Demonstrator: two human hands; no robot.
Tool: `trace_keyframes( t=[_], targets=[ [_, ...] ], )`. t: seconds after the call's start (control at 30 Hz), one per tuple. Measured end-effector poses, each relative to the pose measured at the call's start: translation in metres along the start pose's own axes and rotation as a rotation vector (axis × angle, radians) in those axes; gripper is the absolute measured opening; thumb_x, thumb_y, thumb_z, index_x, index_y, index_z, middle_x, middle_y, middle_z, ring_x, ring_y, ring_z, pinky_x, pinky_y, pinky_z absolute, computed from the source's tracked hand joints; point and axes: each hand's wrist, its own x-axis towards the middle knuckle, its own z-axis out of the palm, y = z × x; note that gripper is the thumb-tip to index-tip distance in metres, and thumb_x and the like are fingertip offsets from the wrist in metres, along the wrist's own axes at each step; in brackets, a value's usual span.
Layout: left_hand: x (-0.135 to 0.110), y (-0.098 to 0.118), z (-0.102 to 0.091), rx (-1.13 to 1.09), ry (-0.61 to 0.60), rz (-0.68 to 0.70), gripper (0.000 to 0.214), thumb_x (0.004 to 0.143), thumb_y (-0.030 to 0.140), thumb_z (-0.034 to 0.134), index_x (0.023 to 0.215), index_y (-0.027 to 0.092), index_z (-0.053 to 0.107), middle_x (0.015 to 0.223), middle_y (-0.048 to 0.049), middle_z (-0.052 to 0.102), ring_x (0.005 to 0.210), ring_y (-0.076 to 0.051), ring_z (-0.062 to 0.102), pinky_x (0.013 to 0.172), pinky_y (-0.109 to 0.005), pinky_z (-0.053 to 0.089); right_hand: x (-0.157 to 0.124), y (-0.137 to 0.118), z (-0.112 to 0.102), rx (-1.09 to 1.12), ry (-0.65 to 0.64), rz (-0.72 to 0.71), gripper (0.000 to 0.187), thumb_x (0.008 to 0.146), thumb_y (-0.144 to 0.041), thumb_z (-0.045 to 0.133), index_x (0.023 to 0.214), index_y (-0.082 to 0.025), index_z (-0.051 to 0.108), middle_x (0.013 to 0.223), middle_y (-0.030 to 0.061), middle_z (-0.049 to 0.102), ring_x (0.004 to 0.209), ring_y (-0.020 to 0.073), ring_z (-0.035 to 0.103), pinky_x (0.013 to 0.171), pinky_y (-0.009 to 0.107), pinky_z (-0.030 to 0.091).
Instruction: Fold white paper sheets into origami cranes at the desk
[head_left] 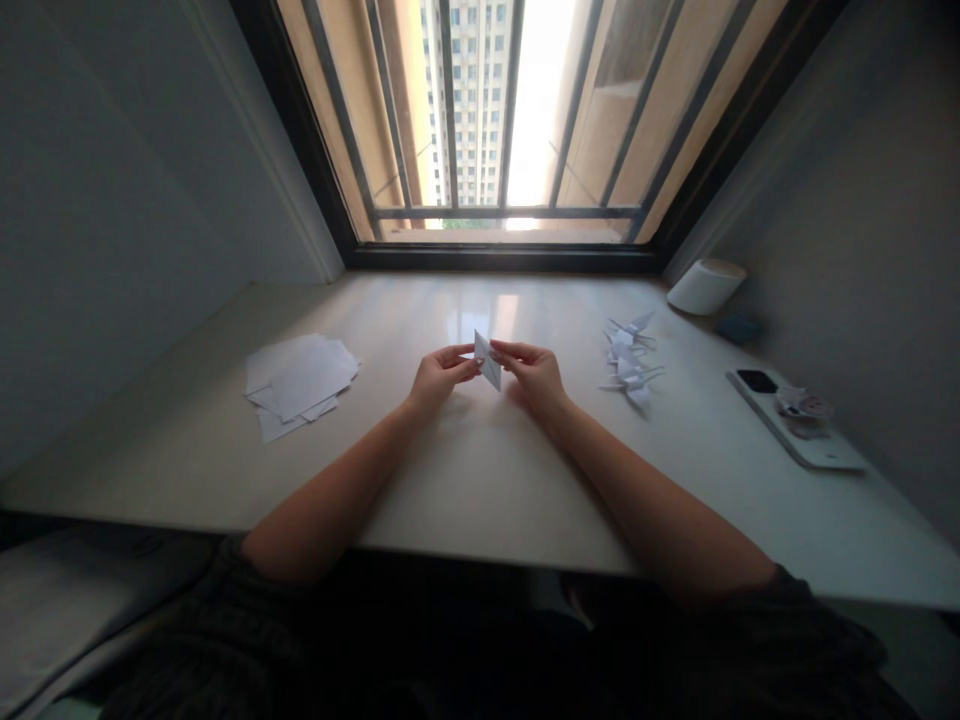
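Observation:
A small folded piece of white paper (488,360) is held upright just above the white tabletop (480,480), pinched from both sides. My left hand (441,377) grips its left edge with curled fingers. My right hand (534,370) grips its right edge the same way. Both forearms rest on the table. A loose stack of white paper sheets (298,385) lies to the left of my left hand. Several folded paper cranes (630,360) lie in a small heap to the right of my right hand.
A phone (795,415) with a sticker on it lies at the right near the wall. A white roll (705,286) and a small blue object (737,327) sit in the far right corner. A barred window (510,130) runs behind the table.

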Motion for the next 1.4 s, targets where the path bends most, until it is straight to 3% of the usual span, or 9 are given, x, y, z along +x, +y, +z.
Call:
trace_keyframes(
  t=[0.53, 0.67, 0.77, 1.0, 1.4],
  targets=[
    [-0.0037, 0.0007, 0.0013, 0.08, -0.061, -0.035, 0.041, 0.06, 0.046, 0.08, 0.084, 0.014, 0.074, 0.081, -0.0064, 0.071, 0.074, -0.016, 0.065, 0.083, -0.033, 0.051, -0.0035, -0.0014, -0.0001, -0.187, -0.143, -0.186, 0.029, 0.079, -0.044, 0.064, 0.096, -0.024, 0.076, 0.087, 0.0043, 0.063, 0.075, 0.0149, 0.058, 0.064, 0.028, 0.047],
    [-0.0038, 0.0009, 0.0018, 0.08, -0.028, -0.01, 0.042, 0.061, 0.05, 0.079, 0.081, 0.013, 0.074, 0.079, -0.0074, 0.071, 0.073, -0.016, 0.065, 0.081, -0.034, 0.051, -0.004, -0.0015, 0.0019, -0.14, -0.162, -0.162, 0.033, 0.076, -0.047, 0.066, 0.098, -0.023, 0.075, 0.088, 0.0044, 0.063, 0.076, 0.0149, 0.058, 0.064, 0.027, 0.047],
    [-0.0032, 0.0018, 0.0017, 0.058, 0.015, 0.026, 0.043, 0.06, 0.05, 0.08, 0.081, 0.013, 0.074, 0.08, -0.0081, 0.071, 0.074, -0.017, 0.065, 0.08, -0.034, 0.051, -0.0034, 0.0021, 0.0035, -0.075, -0.139, -0.064, 0.044, 0.073, -0.048, 0.07, 0.107, -0.022, 0.071, 0.086, 0.0041, 0.067, 0.071, 0.0144, 0.059, 0.062, 0.027, 0.047],
    [-0.003, 0.0029, 0.0023, 0.028, 0.094, 0.074, 0.04, 0.06, 0.049, 0.079, 0.08, 0.014, 0.074, 0.078, -0.0062, 0.071, 0.072, -0.016, 0.064, 0.078, -0.033, 0.05, -0.0062, -0.0018, 0.0037, -0.151, -0.198, 0.061, 0.041, 0.07, -0.056, 0.068, 0.075, -0.016, 0.075, 0.066, 0.0059, 0.07, 0.062, 0.0164, 0.062, 0.063, 0.028, 0.047],
    [-0.0027, 0.004, 0.0, 0.112, 0.093, 0.089, 0.039, 0.063, 0.051, 0.076, 0.079, 0.016, 0.074, 0.08, -0.007, 0.071, 0.074, -0.017, 0.063, 0.071, -0.03, 0.051, -0.0071, -0.0009, 0.0036, -0.221, -0.182, 0.009, 0.04, 0.068, -0.057, 0.07, 0.068, -0.017, 0.071, 0.065, 0.0055, 0.07, 0.061, 0.0165, 0.062, 0.06, 0.027, 0.045]
  ],
)
